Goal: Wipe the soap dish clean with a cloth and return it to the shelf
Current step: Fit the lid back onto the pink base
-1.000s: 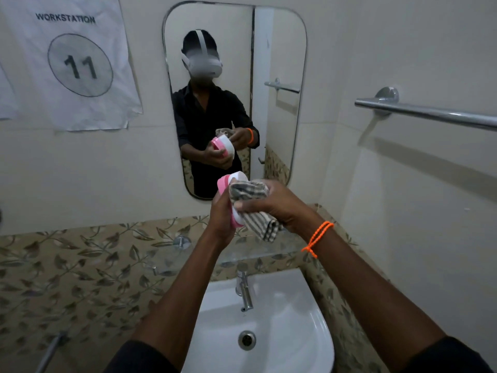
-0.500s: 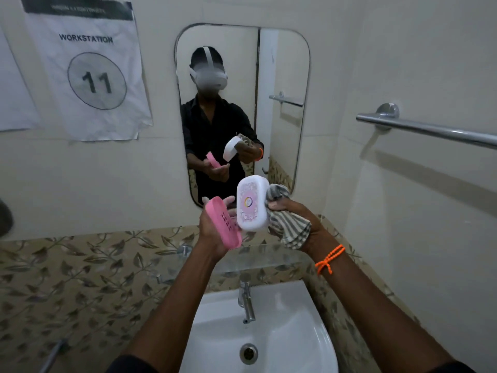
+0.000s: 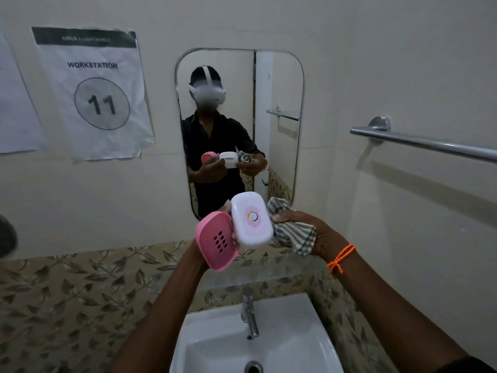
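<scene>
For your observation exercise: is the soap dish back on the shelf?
No, the pink tray and white lid are held apart above the sink.

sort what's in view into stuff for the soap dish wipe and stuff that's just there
For the job: pink tray, white lid, cloth, left hand, right hand, glass shelf.

Just there: sink, tap, mirror, towel rail, workstation sign.
</scene>
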